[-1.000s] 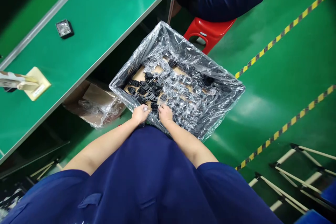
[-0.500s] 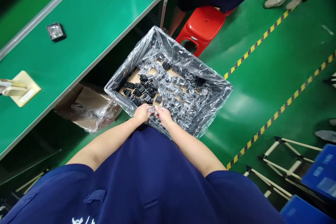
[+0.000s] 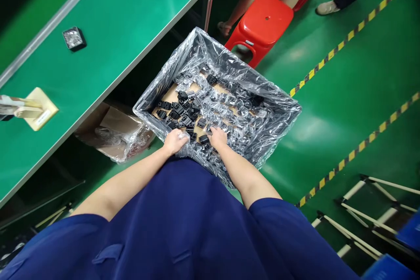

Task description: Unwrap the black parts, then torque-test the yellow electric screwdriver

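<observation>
Lined box, centre frame: hands now parted, left hand clutching plastic film, right hand fingers spread over black parts.

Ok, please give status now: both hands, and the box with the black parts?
Left hand gripping plastic liner at box's near edge. Right hand inside, on wrapped black plastic parts. Nothing blocking the hands.
</observation>
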